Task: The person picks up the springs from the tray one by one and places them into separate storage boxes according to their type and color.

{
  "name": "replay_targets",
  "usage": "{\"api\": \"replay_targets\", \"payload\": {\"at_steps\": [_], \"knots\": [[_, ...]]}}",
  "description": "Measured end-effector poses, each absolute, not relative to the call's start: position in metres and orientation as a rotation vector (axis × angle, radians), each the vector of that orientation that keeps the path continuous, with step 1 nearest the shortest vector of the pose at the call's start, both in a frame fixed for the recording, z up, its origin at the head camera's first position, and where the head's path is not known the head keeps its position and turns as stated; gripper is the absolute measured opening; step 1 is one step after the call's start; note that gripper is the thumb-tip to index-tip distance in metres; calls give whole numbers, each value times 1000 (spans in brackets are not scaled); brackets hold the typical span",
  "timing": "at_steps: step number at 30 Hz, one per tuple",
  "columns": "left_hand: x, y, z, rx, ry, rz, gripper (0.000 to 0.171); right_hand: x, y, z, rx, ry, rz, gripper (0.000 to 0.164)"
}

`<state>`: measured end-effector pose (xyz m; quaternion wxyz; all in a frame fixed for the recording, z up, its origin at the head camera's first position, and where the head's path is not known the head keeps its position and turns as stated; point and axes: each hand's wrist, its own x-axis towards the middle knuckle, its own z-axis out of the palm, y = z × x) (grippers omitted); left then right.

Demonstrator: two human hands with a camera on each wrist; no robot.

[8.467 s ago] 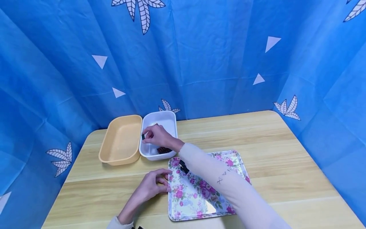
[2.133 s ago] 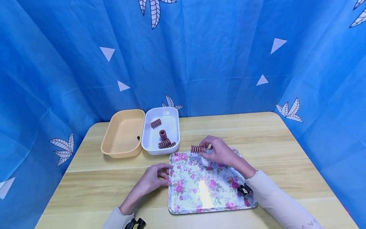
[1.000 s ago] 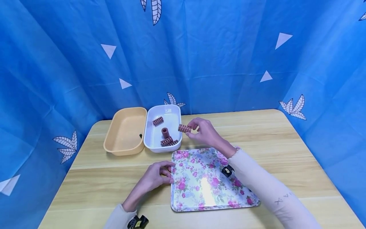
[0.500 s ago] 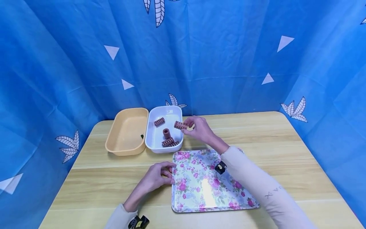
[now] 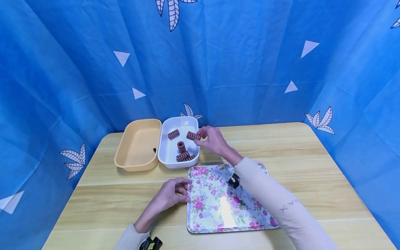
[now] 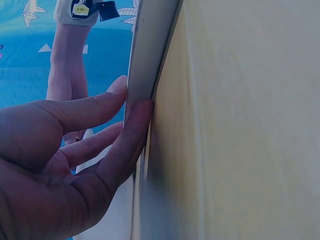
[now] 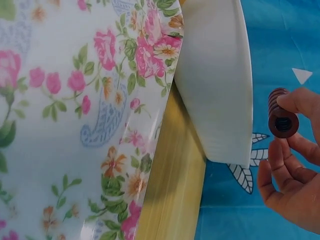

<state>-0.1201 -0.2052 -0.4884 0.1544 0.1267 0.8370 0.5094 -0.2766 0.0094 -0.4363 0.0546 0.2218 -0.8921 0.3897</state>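
Observation:
My right hand [image 5: 213,140] pinches a brown coil spring [image 5: 193,135] between thumb and fingers. The spring lies over the right side of the white bin [image 5: 166,161], and its ring-shaped end faces the camera in the right wrist view. Several similar brown springs [image 5: 182,147] are inside that bin, one standing and the others on their sides. At the left edge of the floral tray [image 5: 206,208], my left hand [image 5: 168,193] holds the rim. The left wrist view has the thumb at the tray's upper edge and a finger by its lower edge.
A beige bin [image 5: 117,157] stands against the white one on its left. Low against its right wall is a small dark piece [image 5: 154,150]. The tray lies on the wooden table [image 5: 312,180], just in front of the white bin. A blue curtain [image 5: 243,62] hangs behind.
First my right hand held a small dark green spring at the white bin's left side. Later it carried a brown spring from over the tray leftward to the white bin. My left hand stayed.

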Motion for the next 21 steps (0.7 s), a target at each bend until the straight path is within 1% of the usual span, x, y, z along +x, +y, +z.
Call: {"api": "replay_targets", "payload": {"at_steps": [11,21], "knots": [[-120,-207,-488,358,2400,1459,56,-281,-4,-437,609,-2748,1217,29],[-120,-205,-489,351,2393,1459,56,-286,-11,-439,610,-2785,1139,28]]}}
